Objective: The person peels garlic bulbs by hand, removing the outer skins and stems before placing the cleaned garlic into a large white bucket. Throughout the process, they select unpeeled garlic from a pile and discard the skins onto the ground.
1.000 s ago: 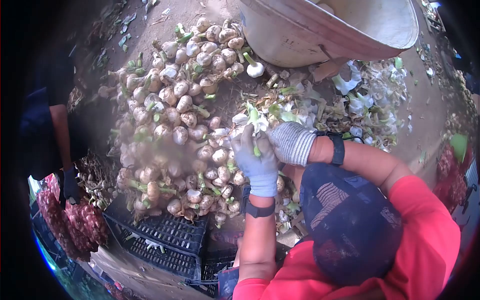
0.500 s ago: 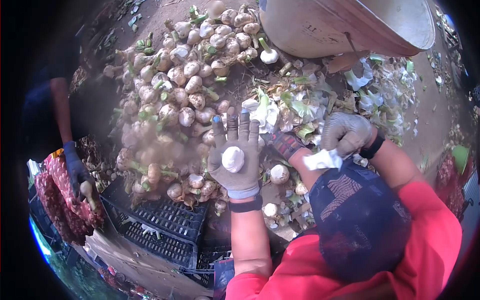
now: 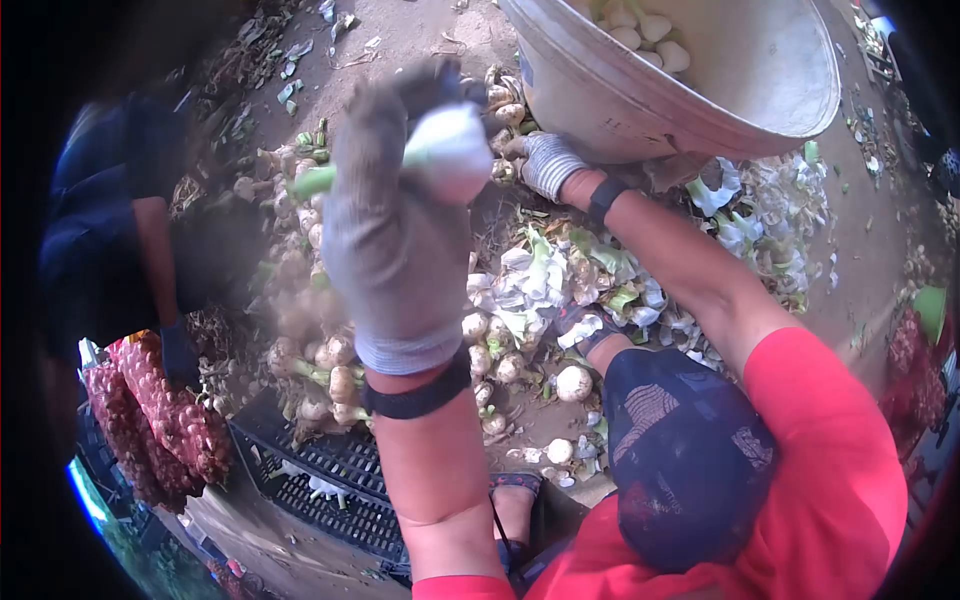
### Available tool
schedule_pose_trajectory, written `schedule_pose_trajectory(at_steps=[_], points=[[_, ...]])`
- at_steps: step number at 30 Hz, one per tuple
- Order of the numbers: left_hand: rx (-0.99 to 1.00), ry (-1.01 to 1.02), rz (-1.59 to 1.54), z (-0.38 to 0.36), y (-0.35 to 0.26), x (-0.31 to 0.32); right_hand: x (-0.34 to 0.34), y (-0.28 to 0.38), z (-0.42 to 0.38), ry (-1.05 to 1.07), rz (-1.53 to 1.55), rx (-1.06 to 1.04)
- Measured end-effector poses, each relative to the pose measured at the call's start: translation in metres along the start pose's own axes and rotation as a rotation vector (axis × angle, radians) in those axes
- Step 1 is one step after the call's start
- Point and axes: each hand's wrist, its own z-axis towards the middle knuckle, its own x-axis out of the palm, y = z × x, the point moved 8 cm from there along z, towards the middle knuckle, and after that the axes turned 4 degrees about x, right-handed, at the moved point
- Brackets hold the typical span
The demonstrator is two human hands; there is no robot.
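Observation:
Raised close to the camera, my gloved left hand (image 3: 385, 200) is closed around a white garlic bulb (image 3: 450, 155) with a green stem; motion blurs its fingers. My gloved right hand (image 3: 550, 165) reaches to the heap's edge beside the bucket, its fingers curled on a garlic bulb (image 3: 504, 172) that they partly hide. Brown-skinned garlic bulbs (image 3: 340, 385) with green stalks lie heaped on the ground, partly covered by my left arm. A large whitish bucket (image 3: 610, 95) stands tilted at the top, with several clean bulbs (image 3: 655, 30) inside.
Peeled skins and leaves (image 3: 530, 275) litter the ground in front of my foot. A black plastic crate (image 3: 330, 455) stands at lower left, near filled red mesh sacks (image 3: 165, 415). Another person's arm (image 3: 155, 250) hangs at the left. A dark cap (image 3: 690, 450) covers the lower middle.
My left hand has risen from an open palm to a closed grip on the white garlic bulb. My right hand has dropped a piece of skin and moved up and left to the heap.

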Motion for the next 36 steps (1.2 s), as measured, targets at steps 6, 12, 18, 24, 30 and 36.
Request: schedule_pose_trajectory(at_steps=[6,12,18,24,30,36], points=[[0.517,0.25,0.459,0.031,-0.054,0.008,-0.166,0.116,-0.157,-0.291,0.721,-0.635],[-0.002,-0.165,0.305,-0.035,-0.029,-0.047,-0.303,0.073,-0.188,-0.635,1.202,-0.646],[-0.568,-0.12,0.156,-0.193,0.039,-0.068,-0.195,0.133,-0.197,-0.439,0.051,-0.714],[-0.767,0.157,0.372,-0.236,0.08,-0.024,-0.012,0.095,-0.198,0.573,-0.071,-0.595],[-0.575,0.033,0.795,-0.242,0.078,-0.054,0.055,0.072,-0.175,0.657,0.231,-0.525],[-0.431,-0.595,1.218,-0.291,0.022,-0.15,0.138,0.121,-0.172,0.621,-0.06,-0.633]])
